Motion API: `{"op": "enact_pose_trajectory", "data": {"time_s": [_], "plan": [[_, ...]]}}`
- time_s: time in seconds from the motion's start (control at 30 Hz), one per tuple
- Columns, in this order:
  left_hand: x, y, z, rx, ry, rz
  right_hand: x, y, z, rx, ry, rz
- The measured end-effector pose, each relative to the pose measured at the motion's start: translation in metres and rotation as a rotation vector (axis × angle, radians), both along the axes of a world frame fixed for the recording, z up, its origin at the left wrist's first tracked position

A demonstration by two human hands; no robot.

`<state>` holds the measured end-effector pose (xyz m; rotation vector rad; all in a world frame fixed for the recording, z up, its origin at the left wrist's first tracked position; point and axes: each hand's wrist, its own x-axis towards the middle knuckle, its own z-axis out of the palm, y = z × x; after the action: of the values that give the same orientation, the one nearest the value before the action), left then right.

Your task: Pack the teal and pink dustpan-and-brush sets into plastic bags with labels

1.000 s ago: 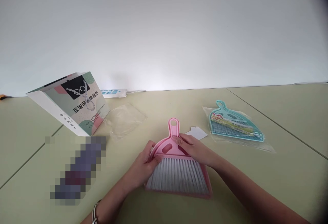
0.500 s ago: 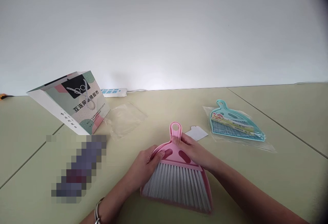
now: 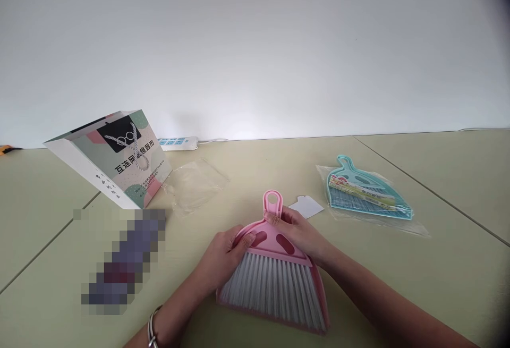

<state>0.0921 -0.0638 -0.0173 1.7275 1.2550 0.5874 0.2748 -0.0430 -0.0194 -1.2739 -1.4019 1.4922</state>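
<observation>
A pink hand brush (image 3: pixel 274 284) with pale grey bristles lies nested in a pink dustpan (image 3: pixel 322 292), bristles towards me. My left hand (image 3: pixel 227 252) is closed on the left edge of the pair, thumb on top beside an oval slot. My right hand (image 3: pixel 298 231) grips the base of the handle, its thumb across the front and its other fingers behind. Most of the dustpan is hidden behind the brush. Beyond my right hand a white card (image 3: pixel 307 206) rests on the table.
On the right lies a turquoise brush and dustpan set (image 3: pixel 368 188) in clear plastic. A paper bag (image 3: pixel 131 162) stands at the left, beside an empty clear plastic bag (image 3: pixel 195 186). Behind it is a power strip (image 3: pixel 179 143). A pixelated dark item (image 3: pixel 127 257) lies front left.
The pink brush and dustpan have shifted very slightly left in my hands. Both hands keep the same hold.
</observation>
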Motion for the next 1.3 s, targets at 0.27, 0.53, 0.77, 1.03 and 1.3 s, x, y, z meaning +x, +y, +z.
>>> {"op": "enact_pose_trajectory", "data": {"time_s": [0.27, 0.53, 0.77, 1.03, 1.3], "plan": [[-0.003, 0.004, 0.004, -0.029, -0.064, 0.104, 0.086, 0.044, -0.008, 0.258, -0.53, -0.117], [-0.006, 0.008, 0.008, -0.107, -0.159, 0.171, 0.106, 0.06, -0.031, 0.138, -1.02, -0.043], [-0.011, 0.011, 0.005, -0.119, -0.222, 0.302, 0.091, 0.042, 0.006, 0.255, -0.845, -0.394], [-0.004, 0.009, -0.001, -0.151, -0.409, 0.438, 0.017, -0.014, 0.012, 1.094, -0.601, -0.231], [-0.004, 0.008, -0.001, -0.256, -0.681, 0.468, -0.003, -0.02, -0.019, 1.31, -0.743, 0.136]]}}
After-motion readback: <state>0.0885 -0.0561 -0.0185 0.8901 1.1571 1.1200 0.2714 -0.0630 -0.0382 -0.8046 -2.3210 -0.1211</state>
